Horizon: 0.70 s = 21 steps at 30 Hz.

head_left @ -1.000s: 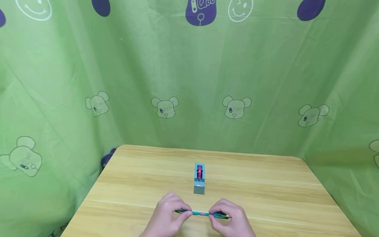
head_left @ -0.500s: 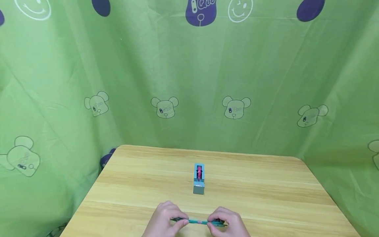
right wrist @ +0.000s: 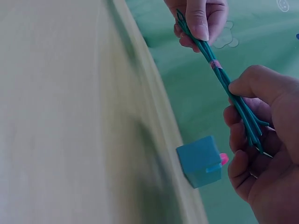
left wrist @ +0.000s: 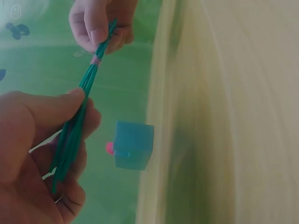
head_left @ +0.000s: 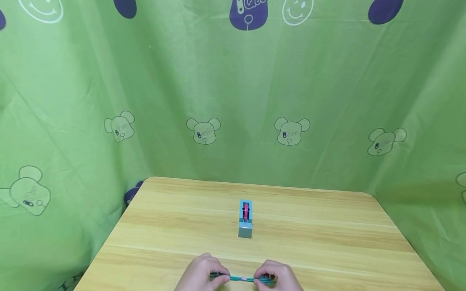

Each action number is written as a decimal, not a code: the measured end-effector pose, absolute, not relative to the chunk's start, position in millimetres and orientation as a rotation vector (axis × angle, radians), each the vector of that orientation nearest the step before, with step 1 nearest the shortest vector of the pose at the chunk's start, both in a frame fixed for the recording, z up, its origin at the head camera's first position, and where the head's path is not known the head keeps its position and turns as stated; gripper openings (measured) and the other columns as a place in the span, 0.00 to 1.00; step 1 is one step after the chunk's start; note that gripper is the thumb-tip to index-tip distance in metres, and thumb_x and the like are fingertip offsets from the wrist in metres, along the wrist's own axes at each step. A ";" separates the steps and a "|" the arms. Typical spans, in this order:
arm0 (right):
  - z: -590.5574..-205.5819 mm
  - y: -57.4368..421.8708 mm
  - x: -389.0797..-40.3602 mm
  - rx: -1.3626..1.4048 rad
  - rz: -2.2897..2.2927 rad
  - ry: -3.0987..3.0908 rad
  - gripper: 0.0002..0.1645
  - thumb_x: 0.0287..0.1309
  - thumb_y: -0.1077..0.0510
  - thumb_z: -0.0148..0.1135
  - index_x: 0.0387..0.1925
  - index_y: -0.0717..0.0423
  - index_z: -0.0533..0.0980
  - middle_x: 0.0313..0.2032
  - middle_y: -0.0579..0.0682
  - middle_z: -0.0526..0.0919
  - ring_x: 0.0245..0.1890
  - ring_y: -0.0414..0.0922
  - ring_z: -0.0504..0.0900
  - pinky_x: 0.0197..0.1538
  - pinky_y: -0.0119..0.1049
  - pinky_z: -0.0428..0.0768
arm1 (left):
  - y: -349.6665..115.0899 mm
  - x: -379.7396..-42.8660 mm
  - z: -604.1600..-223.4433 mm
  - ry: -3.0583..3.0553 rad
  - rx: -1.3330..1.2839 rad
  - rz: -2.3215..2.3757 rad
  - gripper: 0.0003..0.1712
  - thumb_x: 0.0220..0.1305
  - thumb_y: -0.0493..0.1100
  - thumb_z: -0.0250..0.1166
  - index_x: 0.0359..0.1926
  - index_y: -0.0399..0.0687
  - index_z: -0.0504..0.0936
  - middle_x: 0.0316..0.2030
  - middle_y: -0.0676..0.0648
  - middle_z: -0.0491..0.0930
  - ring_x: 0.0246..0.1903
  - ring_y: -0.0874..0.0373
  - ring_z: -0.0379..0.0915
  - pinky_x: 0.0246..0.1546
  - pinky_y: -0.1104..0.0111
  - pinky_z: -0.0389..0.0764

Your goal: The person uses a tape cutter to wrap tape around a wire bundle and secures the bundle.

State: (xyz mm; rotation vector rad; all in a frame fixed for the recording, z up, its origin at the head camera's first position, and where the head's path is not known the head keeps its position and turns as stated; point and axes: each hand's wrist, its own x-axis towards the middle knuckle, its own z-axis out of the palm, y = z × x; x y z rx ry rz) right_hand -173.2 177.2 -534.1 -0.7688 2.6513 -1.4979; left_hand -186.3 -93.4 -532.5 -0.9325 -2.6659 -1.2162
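Note:
A thin bundle of teal cord-like strands (head_left: 236,278), whose exact kind I cannot tell, stretches between both hands, a pink band of tape (right wrist: 215,64) wrapped around its middle. My left hand (head_left: 202,275) pinches one side of it between thumb and fingers, and my right hand (head_left: 278,278) pinches the other side. Loose strand ends (left wrist: 63,163) fan out across the left palm in the left wrist view. Similar strands (right wrist: 252,126) spread into the right palm. The bundle is held above the table near its front.
A blue tape dispenser (head_left: 245,231) with a pink roll (head_left: 246,211) stands on the wooden table (head_left: 164,226) beyond the hands. Green printed curtain cloth (head_left: 236,81) surrounds the table behind and at both sides.
Both hands have moved together towards the front edge of the table with the bundle between them. Their pinch has stayed. The tape dispenser has not moved.

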 end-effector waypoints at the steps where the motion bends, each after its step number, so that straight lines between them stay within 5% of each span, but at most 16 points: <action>1: -535.9 177.7 -174.0 -0.770 -1.491 2.643 0.02 0.57 0.57 0.71 0.33 0.46 0.85 0.31 0.34 0.82 0.31 0.34 0.80 0.36 0.30 0.79 | -93.3 -187.1 -533.3 -2.687 -0.929 -1.222 0.04 0.58 0.49 0.73 0.34 0.58 0.90 0.29 0.70 0.79 0.31 0.72 0.70 0.32 0.76 0.72; 21: -557.5 181.8 -186.0 -0.642 -1.429 2.350 0.03 0.61 0.57 0.67 0.34 0.50 0.85 0.28 0.39 0.80 0.28 0.36 0.77 0.32 0.29 0.76 | -94.5 -197.7 -555.1 -2.852 -1.042 -1.334 0.03 0.59 0.47 0.72 0.33 0.56 0.90 0.28 0.68 0.80 0.32 0.74 0.72 0.35 0.74 0.74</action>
